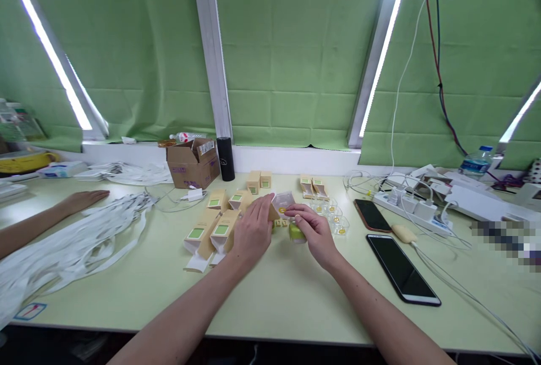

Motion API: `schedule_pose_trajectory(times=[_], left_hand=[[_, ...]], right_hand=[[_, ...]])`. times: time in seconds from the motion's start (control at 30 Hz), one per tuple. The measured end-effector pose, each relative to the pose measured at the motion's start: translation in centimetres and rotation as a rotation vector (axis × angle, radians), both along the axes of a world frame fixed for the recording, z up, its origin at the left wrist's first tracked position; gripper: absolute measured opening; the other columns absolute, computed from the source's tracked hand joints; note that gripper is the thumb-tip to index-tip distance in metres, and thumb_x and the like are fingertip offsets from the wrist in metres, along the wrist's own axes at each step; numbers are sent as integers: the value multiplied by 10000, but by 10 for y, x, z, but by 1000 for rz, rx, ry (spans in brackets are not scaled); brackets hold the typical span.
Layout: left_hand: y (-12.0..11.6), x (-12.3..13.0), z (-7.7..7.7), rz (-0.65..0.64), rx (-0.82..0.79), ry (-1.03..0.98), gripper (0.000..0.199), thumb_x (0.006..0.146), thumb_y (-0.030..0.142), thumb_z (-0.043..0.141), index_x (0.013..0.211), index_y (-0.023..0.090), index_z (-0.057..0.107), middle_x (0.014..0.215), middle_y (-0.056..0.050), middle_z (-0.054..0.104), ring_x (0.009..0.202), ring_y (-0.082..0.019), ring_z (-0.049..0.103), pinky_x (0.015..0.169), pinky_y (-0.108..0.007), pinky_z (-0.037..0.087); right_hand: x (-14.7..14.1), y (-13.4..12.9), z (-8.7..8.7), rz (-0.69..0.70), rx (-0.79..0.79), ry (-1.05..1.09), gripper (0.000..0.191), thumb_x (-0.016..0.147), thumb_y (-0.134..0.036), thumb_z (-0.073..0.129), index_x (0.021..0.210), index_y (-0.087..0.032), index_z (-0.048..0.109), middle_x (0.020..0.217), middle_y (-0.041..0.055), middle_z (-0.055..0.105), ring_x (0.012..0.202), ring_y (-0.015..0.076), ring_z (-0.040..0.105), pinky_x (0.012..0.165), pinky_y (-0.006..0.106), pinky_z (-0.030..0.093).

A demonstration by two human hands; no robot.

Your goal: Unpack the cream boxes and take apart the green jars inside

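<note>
My left hand [255, 230] is closed around a small tan carton [275, 210], which its fingers mostly hide. My right hand [316, 234] pinches a clear plastic piece with a yellow centre [282, 204] at the carton's right side. Just under my right fingers is a small green-lidded jar [297, 233]; whether they touch it I cannot tell. Several clear plastic pieces [339, 224] with yellow centres lie right of my right hand. Left of my left hand lie tan cartons with green labels [224, 228], the front ones with white end flaps open.
Two upright cartons [253, 182] and two lying cartons [313, 187] sit farther back. A brown cardboard box [192, 165] stands beside a black cylinder [225, 159]. Phones [403, 269] and a power strip [412, 213] lie right. Another person's hand [87, 201] rests left, near white straps [97, 241].
</note>
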State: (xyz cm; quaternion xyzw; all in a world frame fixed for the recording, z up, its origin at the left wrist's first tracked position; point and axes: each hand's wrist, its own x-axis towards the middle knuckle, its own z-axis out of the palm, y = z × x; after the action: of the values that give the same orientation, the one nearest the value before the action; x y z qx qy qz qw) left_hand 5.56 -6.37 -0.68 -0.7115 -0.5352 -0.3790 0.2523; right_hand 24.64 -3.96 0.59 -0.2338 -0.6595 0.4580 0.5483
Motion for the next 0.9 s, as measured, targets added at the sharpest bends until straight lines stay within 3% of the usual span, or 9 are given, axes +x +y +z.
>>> schedule_pose_trajectory(times=[0.17, 0.33, 0.63, 0.9], left_hand=[[6, -6, 0, 66, -25, -86, 728, 861, 70, 613, 1539, 191, 379, 1379, -155, 667, 1257, -313, 659, 992, -453, 589], [8, -9, -1, 82, -41, -211, 720, 880, 144, 661, 1539, 206, 381, 1292, -158, 702, 1193, -333, 689, 905, -451, 610], [10, -13, 5, 126, -78, -336, 725, 889, 178, 657, 1550, 198, 363, 1396, -168, 660, 1216, -364, 673, 963, -521, 579], [6, -7, 8, 73, -11, -394, 742, 886, 198, 670, 1560, 230, 362, 1479, -146, 607, 1249, -341, 658, 999, -491, 574]], right_hand=[[8, 1, 6, -3, -3, 19, 327, 945, -528, 651, 972, -264, 842, 1179, 93, 712, 1152, 276, 646, 996, 416, 517], [14, 2, 9, 25, 74, -113, 338, 959, -516, 628, 938, -254, 842, 1107, 94, 723, 1082, 270, 655, 963, 419, 520], [13, -3, 5, -14, 209, -278, 303, 992, -358, 548, 916, -234, 813, 1038, 79, 683, 895, 218, 652, 796, 359, 511], [10, -8, 1, 42, 295, -725, 288, 873, -119, 532, 799, -223, 790, 977, 35, 729, 779, 173, 646, 726, 308, 450]])
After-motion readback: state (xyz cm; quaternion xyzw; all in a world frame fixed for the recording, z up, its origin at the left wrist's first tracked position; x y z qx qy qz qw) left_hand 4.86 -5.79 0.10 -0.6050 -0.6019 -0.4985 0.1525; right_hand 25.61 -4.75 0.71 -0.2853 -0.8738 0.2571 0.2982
